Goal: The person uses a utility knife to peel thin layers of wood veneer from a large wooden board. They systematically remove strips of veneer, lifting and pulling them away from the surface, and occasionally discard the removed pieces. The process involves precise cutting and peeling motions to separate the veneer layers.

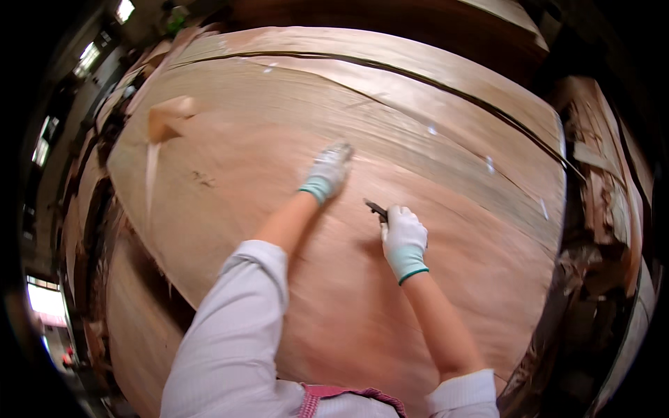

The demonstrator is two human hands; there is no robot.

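A wide, pinkish-tan wood veneer sheet (418,313) spreads out beneath both hands. My left hand (330,166), in a white glove with a teal cuff, reaches across its middle, fingers stretched out and slightly blurred, with nothing seen in them. Lower and to the right, my right hand (404,237), gloved the same way, is closed around a short black utility knife (376,208). The knife's tip points up and left, toward the left hand; whether it touches the sheet I cannot tell. Small shiny tape pieces (489,164) mark the sheet's far part.
A torn, curled flap (171,117) of veneer rises at the far left. One long dark gap (418,81) crosses the far part of the surface. More stacked sheets with ragged edges (603,188) stand at the right, and another sheet (132,313) lies lower at the left.
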